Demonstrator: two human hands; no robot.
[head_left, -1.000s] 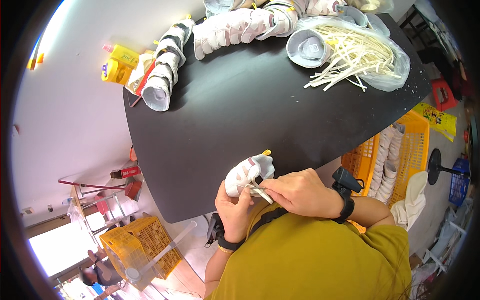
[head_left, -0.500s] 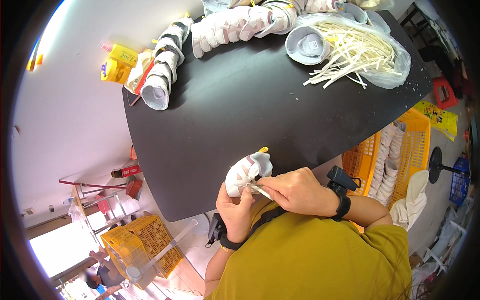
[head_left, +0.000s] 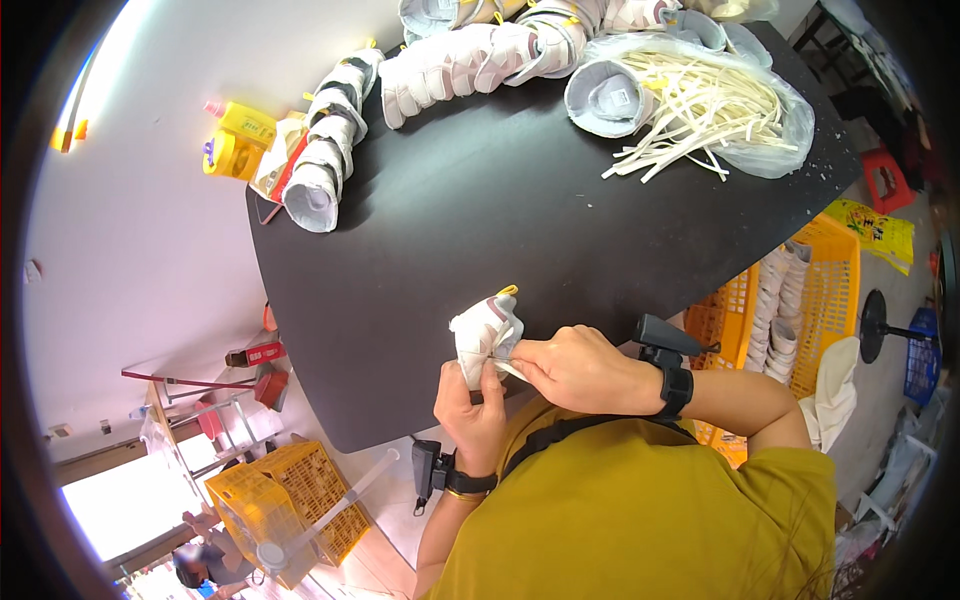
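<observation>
At the near edge of the dark table I hold a small shoe upper, white with mauve panels and a yellow pull loop at its heel end. My left hand is closed on its lower end, fingers behind and thumb in front. Against its right side, my right hand pinches a flat white shoelace between thumb and fingertips. The lace runs across the upper at my fingers; how far it is threaded I cannot make out.
A dark table spreads ahead. Nested shoe uppers lie along its far side, others at left by yellow bottles. A plastic bag of white laces sits far right. An orange crate holding more uppers stands at right.
The shoe upper has turned more upright, its yellow loop shifting slightly left and up. My right hand has moved a little left and up, still pinching the lace; my left hand keeps its hold.
</observation>
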